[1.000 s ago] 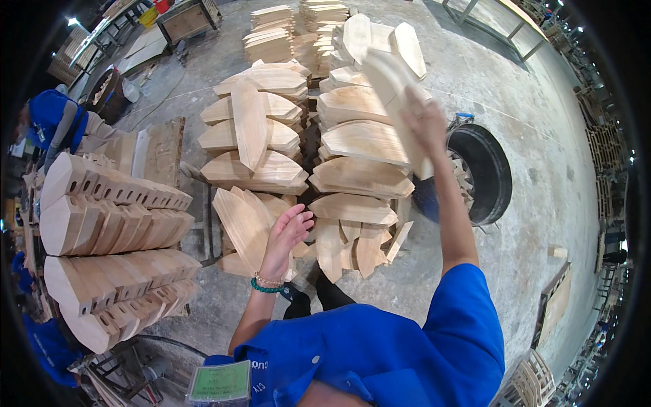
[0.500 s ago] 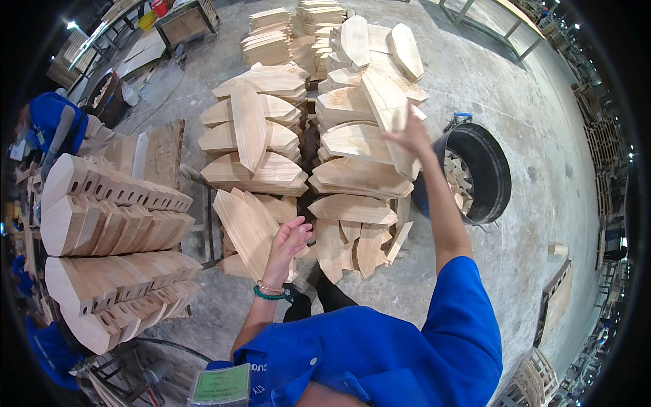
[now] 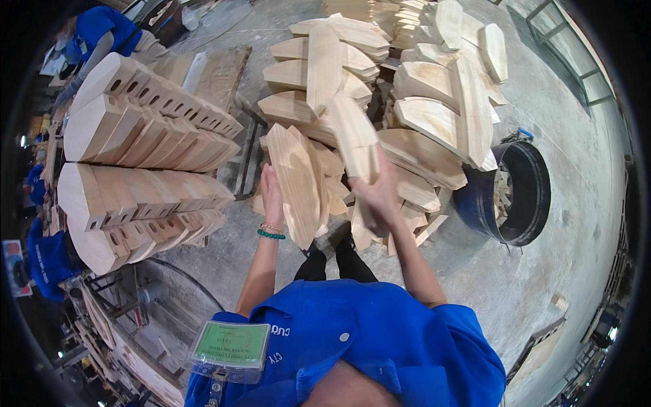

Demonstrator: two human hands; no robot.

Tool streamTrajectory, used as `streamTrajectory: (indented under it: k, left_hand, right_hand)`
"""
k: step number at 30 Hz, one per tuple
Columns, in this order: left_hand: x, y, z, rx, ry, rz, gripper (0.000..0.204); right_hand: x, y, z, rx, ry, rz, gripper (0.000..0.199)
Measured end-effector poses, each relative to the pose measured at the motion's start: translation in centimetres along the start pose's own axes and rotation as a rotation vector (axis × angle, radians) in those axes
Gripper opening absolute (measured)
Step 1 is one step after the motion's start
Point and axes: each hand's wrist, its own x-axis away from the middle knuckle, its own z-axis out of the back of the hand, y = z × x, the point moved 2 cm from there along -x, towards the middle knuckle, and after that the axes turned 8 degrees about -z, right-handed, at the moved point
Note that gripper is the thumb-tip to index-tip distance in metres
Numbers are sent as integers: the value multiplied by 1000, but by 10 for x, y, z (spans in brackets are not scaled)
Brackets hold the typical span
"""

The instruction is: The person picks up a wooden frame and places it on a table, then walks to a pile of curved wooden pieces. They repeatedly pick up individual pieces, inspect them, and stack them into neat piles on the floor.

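Note:
My right hand [image 3: 378,193] is closed on the near end of a pale wooden board [image 3: 354,132] with tapered ends. The board is lifted and slanted over the gap between two rows of stacked boards, and my fingers are partly blurred. At the near end of the left row, my left hand [image 3: 271,198] is held upright with its fingers stretched out. It is beside the edge of a tilted group of similar boards [image 3: 296,180]; whether it touches them I cannot tell. Another board [image 3: 324,68] lies lengthwise across the left row, and one more [image 3: 472,112] across the right row.
A dark round bin [image 3: 532,197] with wood offcuts stands at the right. To the left are stacked shaped wooden blocks [image 3: 146,186] with slots, on a metal frame. A co-worker in blue [image 3: 105,30] bends at the far left. Metal table legs [image 3: 556,30] stand at the far right.
My right hand has come from the right row toward the middle, now holding a board. My left hand has shifted to the edge of the near left boards. The whole view has turned leftward and nearer.

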Motion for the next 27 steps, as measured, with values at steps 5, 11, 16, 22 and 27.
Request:
streamTrajectory:
  k: [5, 11, 16, 22, 27]
  left_hand:
    - [-2, 3, -22, 269, -249, 157, 75]
    - [1, 2, -21, -231, -158, -144, 69]
    - [-4, -2, -30, -138, -175, -235, 73]
    - [-13, 1, -31, -161, -256, -243, 76]
    - [12, 30, 7, -690, -106, -378, 99]
  right_hand:
    - [35, -19, -75, 109, 99, 75, 90]
    - [-22, 8, -1, 17, 259, -134, 83]
    - [-98, 73, 164, 750, 754, -299, 102]
    - [-156, 99, 228, 814, 621, -211, 103]
    - [-119, 46, 197, 580, 304, 84, 87]
